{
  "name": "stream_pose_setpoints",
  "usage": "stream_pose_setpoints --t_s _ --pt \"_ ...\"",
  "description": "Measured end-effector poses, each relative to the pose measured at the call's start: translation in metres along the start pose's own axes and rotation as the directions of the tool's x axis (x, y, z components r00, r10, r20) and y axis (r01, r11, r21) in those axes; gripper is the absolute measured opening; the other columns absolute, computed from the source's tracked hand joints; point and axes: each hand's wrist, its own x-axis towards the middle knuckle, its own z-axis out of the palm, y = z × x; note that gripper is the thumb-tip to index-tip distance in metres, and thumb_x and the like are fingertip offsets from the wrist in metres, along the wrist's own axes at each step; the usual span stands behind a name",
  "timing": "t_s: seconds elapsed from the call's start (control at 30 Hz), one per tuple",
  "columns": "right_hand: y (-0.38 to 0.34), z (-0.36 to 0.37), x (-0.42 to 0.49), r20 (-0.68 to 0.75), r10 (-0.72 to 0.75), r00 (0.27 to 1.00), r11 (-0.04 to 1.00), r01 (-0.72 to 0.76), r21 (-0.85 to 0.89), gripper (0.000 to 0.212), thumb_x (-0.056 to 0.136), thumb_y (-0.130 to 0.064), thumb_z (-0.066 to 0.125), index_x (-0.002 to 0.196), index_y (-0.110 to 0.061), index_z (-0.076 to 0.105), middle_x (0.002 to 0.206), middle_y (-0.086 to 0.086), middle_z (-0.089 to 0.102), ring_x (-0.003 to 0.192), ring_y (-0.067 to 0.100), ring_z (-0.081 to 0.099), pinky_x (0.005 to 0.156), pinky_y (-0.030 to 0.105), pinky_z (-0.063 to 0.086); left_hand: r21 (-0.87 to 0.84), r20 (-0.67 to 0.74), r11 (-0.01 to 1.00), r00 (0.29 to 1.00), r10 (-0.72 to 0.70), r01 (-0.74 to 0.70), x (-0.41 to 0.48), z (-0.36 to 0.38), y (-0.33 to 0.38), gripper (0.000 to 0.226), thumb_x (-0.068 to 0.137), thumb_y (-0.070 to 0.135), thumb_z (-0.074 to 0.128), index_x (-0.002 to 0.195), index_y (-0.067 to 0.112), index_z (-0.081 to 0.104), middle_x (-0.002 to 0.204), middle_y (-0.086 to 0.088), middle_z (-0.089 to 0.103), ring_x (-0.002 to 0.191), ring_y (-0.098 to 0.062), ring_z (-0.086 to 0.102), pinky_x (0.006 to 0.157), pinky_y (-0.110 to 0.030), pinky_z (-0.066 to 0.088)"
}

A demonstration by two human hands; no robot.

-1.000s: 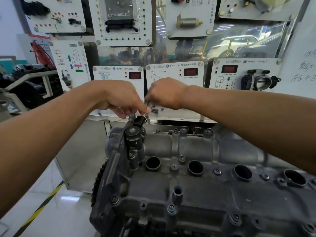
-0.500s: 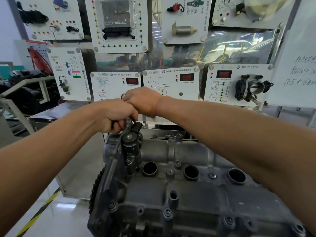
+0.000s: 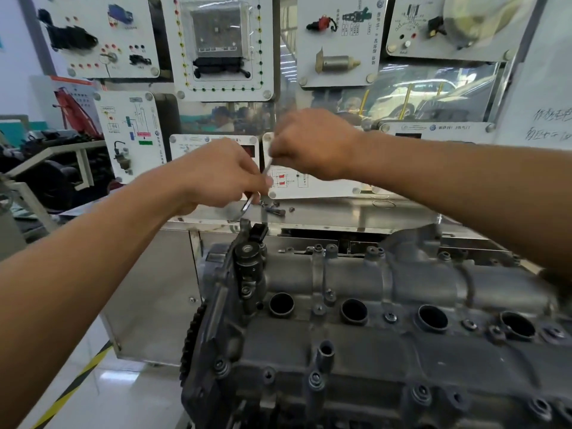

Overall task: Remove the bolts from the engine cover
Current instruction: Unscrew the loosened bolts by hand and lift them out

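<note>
The engine cover [image 3: 402,351] fills the frame from 4 to 6 o'clock. Its left edge carries a toothed sprocket [image 3: 189,342] and drops off to pale floor [image 3: 102,397] at 7 o'clock, where a yellow-and-black stripe [image 3: 72,388] runs diagonally. Behind the cover stands a steel cabinet [image 3: 154,305], and the edge of its shelf [image 3: 340,212] crosses just beyond the cover's far side. Bolts [image 3: 390,317] sit in the cover between its four round wells [image 3: 281,305] and along its near edge. A few loose bolts [image 3: 274,209] lie on the shelf at 12 o'clock from the cover's far-left corner. Both arms reach in from the lower sides and meet above that corner. The left hand [image 3: 216,178], knuckles up, has its fingers curled round the lower part of a slim metal tool [image 3: 268,167]. The right hand [image 3: 312,144], higher and at 2 o'clock from it, grasps the tool's upper end in curled fingers. The tool slants down toward 7 o'clock, its tip just above the corner; whether it touches cannot be told. Panels [image 3: 216,44] on the wall carry small round blue emblems and print too blurred to read. A whiteboard [image 3: 544,88] at 3 o'clock shows handwritten characters cut off by the frame edge.
</note>
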Motion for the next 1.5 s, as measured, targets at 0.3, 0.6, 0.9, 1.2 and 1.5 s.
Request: stream_pose_setpoints --t_s 0.3,0.6,0.9,1.2,1.5 --pt "0.0 -0.033 -0.132 0.352 0.303 0.886 0.892 -0.393 0.222 0.022 0.091 -0.029 0.07 0.087 -0.011 0.08 0.081 0.002 0.076 0.074 0.015 0.067 0.077 0.036 0.055 0.144 0.226 0.924 0.92 0.319 -0.355 0.014 0.043 0.046 0.019 0.089 0.025 0.073 0.093 0.006 0.078 0.073 -0.001 0.073 0.062 -0.018 0.064 0.069 -0.031 0.058" --pt "-0.028 -0.022 -0.152 0.481 0.319 0.816 0.876 -0.448 0.179 0.039 0.089 -0.022 0.061 0.059 0.002 0.059 0.053 0.013 0.049 0.055 0.021 0.044 0.047 0.014 0.033 0.116 0.244 0.906 0.896 0.372 -0.408 0.016 0.059 0.024 0.019 0.09 0.021 0.072 0.108 0.022 0.077 0.092 0.015 0.072 0.086 0.011 0.063 0.071 0.0 0.042" --pt "-0.04 -0.024 -0.152 0.477 0.287 0.831 0.883 -0.422 0.205 0.042 0.084 -0.017 0.059 0.048 -0.004 0.041 0.048 0.011 0.032 0.055 0.023 0.036 0.054 0.025 0.038 0.06 0.241 0.924 0.904 0.354 -0.378 0.015 0.063 0.016 0.014 0.085 0.014 0.077 0.098 0.021 0.08 0.082 0.013 0.074 0.076 0.007 0.066 0.069 -0.003 0.046" --pt "-0.045 -0.035 -0.157 0.387 0.339 0.858 0.867 -0.444 0.225 0.049 0.083 -0.015 0.062 0.044 -0.006 0.034 0.042 0.008 0.032 0.046 0.021 0.035 0.048 0.018 0.038 0.006 0.182 0.907 0.893 0.413 -0.421 0.01 0.064 0.014 0.013 0.085 0.013 0.077 0.095 0.02 0.081 0.082 0.009 0.077 0.076 0.0 0.069 0.074 -0.01 0.052" --pt "-0.051 -0.024 -0.164 0.379 0.371 0.847 0.826 -0.488 0.282 0.033 0.085 -0.018 0.061 0.057 0.0 0.056 0.054 0.016 0.055 0.06 0.03 0.058 0.069 0.046 0.057 0.044 0.244 0.903 0.881 0.406 -0.428 0.007 0.064 0.018 0.015 0.088 0.011 0.073 0.096 0.022 0.079 0.073 0.015 0.071 0.068 0.005 0.066 0.068 -0.005 0.045"
